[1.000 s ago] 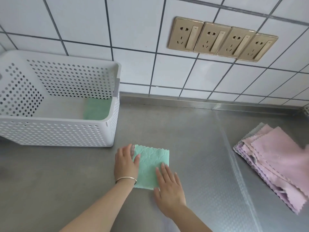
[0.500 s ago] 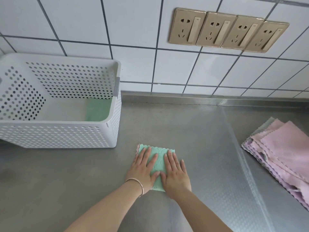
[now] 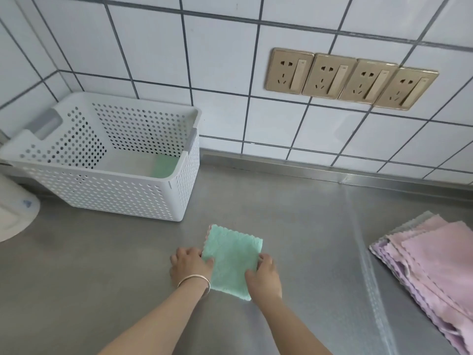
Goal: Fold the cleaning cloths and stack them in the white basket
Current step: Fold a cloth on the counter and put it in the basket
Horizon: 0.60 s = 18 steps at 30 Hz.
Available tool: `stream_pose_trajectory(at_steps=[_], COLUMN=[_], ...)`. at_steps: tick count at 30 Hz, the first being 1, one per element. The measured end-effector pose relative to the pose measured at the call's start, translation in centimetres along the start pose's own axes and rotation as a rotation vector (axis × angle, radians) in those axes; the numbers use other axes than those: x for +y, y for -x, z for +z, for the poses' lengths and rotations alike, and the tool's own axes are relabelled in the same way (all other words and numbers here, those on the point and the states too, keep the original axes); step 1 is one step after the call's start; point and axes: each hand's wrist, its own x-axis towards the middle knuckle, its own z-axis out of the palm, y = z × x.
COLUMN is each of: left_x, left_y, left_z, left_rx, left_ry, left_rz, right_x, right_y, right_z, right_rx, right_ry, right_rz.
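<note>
The folded green cloth (image 3: 231,262) lay on the bench (image 3: 102,278) between both hands. The left hand (image 3: 190,265) and the right hand (image 3: 263,276) each pinched a side edge, apparently ready to lift. Keeping both grips level should hold the fold together on the way to the white basket (image 3: 115,188), up and left of them.

Your left hand (image 3: 190,265) and right hand (image 3: 265,276) grip the folded green cloth (image 3: 231,261) just in front of the white basket (image 3: 115,193).
</note>
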Motion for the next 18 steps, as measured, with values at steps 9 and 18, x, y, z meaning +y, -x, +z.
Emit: stream_pose_trajectory(at_steps=[9, 18], left_x=[-0.1, -0.9], left_y=[4.5, 3.6], left_z=[-1.5, -21.2], left_rx=[-0.106, 0.431], left_ry=[0.496, 0.938], left_rz=[0.027, 0.512], right_x=[0.5, -15.4], right_y=[2.1, 9.4], right_z=[-2.3, -9.3], right_rx=[-0.085, 0.195], right_ry=[-0.191, -0.487], right_rz=[0.049, -0.568])
